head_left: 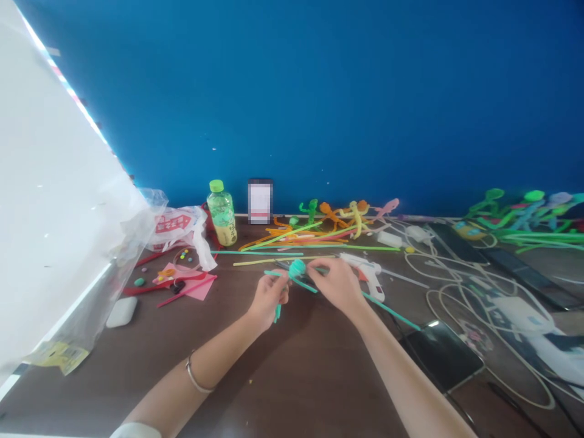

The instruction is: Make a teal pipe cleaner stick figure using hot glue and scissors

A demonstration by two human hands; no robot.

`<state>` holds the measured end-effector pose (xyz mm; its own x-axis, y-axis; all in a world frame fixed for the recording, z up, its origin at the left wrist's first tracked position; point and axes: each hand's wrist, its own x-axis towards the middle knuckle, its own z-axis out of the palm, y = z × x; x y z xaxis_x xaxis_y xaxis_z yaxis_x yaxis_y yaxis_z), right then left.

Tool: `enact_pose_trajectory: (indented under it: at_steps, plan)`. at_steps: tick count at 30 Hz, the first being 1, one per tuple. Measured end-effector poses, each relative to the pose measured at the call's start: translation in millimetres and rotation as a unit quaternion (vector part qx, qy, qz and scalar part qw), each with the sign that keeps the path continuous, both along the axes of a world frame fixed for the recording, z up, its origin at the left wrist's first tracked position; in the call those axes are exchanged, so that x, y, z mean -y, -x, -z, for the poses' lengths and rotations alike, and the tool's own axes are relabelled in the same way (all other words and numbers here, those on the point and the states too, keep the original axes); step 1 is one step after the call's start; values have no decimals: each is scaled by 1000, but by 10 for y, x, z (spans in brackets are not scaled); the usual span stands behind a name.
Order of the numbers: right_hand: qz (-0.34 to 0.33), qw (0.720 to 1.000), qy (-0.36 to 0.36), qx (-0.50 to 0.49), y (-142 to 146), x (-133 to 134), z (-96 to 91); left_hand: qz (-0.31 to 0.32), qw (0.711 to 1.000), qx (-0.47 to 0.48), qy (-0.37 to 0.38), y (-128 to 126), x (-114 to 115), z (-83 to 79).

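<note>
A teal pom-pom ball [296,268] sits at the centre of several crossed teal pipe cleaners [390,310], and one long strand runs down to the right. My left hand [269,298] pinches the strands just left of the ball. My right hand [331,283] holds them from the right, with its fingertips close to the ball. Part of the bundle is hidden behind my fingers. Just right of my right hand lies a white hot glue gun [367,274]. A thin bangle circles my left wrist.
Behind my hands lie loose pipe cleaners [292,243] and finished pipe-cleaner figures [335,213], beside a green-capped bottle [222,213]. Pink paper [196,286] and a plastic bag [182,228] lie left. A black phone [440,356] and white cables [456,286] lie right, before a blue wall.
</note>
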<state>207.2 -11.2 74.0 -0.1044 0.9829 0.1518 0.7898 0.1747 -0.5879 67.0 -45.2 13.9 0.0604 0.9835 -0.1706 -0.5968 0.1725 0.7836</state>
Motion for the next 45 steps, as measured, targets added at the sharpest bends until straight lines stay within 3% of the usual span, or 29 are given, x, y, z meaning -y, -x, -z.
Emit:
enact_pose_trajectory:
  at_steps: [4,7,10,13,19,27,35,40,45]
  plan:
    - [65,997,-2,-40,153,107,13,-90,995,-51,2,-32,6,11]
    - [53,989,20,-135,250,180,101,-123,991,-59,11,-37,7,33]
    - [26,972,48,-227,320,228,207,-140,989,-52,13,-43,11,54]
    - [29,967,25,-251,337,229,273,-121,992,-22,-1,-47,24,48]
    - [32,988,-15,-151,233,145,238,-42,999,23,-16,-16,42,4]
    - [8,991,-43,-126,220,203,161,-105,990,-87,-34,-29,-7,71]
    - [-78,973,-133,-172,312,380,284,-109,994,-14,-20,-14,-16,80]
    - [-160,958,-232,-59,302,401,375,-101,995,14,-17,-3,-8,58]
    - [-222,924,-308,50,192,349,452,-38,996,72,25,24,-12,46]
